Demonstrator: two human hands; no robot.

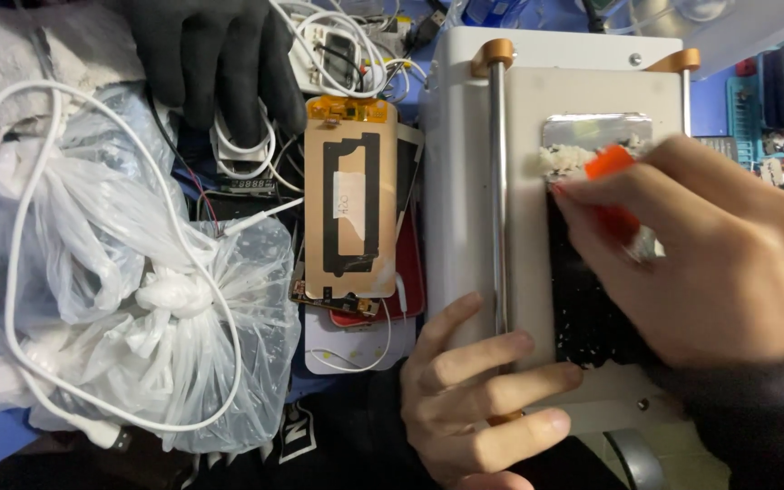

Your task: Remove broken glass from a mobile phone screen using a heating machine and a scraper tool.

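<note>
Biggest thing in shot: a white box-shaped machine w/ a flat top plate, copper-coloured knobs at the corners and a steel rod run down its left side. A dark phone panel is laid on the plate, speckled w/ white residue, a pale clump of it piled at the shiny upper end. Left of the machine, knotted clear plastic bags are looped by a white cable. Between bags and machine, a gold-backed phone frame is stacked on a red one. The right hand is closed tight around an orange scraper, tip pressed at the clump. The left hand is laid flat, fingers spread, on the plate's lower edge by the rod, nothing gripped.
</note>
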